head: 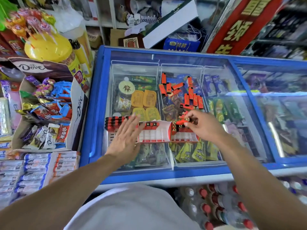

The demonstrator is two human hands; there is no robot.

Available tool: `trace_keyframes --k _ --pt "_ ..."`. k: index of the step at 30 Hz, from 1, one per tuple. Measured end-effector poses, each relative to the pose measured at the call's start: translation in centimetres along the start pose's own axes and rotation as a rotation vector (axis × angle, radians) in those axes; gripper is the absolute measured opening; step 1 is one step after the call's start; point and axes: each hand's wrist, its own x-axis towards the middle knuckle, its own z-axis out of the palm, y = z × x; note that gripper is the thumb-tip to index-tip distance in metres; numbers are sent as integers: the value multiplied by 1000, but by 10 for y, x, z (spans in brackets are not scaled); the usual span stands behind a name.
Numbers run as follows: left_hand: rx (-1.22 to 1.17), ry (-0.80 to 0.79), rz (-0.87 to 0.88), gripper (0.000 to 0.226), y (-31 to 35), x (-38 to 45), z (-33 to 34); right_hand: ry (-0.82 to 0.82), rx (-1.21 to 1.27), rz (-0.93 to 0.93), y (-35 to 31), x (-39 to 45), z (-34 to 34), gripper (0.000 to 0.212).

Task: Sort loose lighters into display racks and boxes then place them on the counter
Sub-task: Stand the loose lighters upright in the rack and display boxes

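White shirt front (132,208) nearest the lens, both bare forearms reaching out from it over the freezer's glass lid (216,165), which served as tabletop. Left hand (126,138) laid flat, fingers straight and spread, pressing on the left display rack (114,124), that one already packed with red lighters showing black caps. Right hand (203,126) curled, thumb and fingertips pinching a small bunch of red lighters (183,120) by their metal-topped ends, held just above the right display rack (184,132). Between the two hands, the middle display rack (155,132), mostly bare white slots with a few lighters along its far edge. Beyond the right hand, loose lighters (182,92) scattered on the glass, some upright, some flat, several overlapping.

Judged light, rigid and smooth-sided, so likely to slip or fan out when pinched several at once; best taken across the plastic body near the middle, or singly by the cap end for dropping into a slot. Racks looked like thin card, probably apt to slide on glass unless steadied. Glass lid likely slick, so upright lighters could topple at a nudge.
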Motion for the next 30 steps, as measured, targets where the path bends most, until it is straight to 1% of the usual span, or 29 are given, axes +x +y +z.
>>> trace_keyframes --k 3,5,8,11,15,19,21,26,30 --pt "12 -98 81 68 21 -4 8 11 27 29 7 -16 8 17" --pt "49 -195 100 65 27 -7 15 34 23 37 8 -22 14 18" --pt "113 -379 87 75 27 -9 24 86 4 33 7 -23 19 28" --pt "157 -484 68 84 24 -11 29 118 -68 38 5 -22 23 34" --pt "89 -522 40 86 27 -6 26 96 -48 43 7 -19 21 38" --pt "27 -555 -9 88 30 0 25 -17 10 70 17 -16 19 39" --pt "20 -563 -31 89 31 1 26 -44 -12 70 22 -15 21 38" --pt "45 -567 -35 92 34 0 28 16 28 21 23 -13 31 33" --pt "26 -559 -41 91 33 2 26 100 11 57 21 -11 53 27"
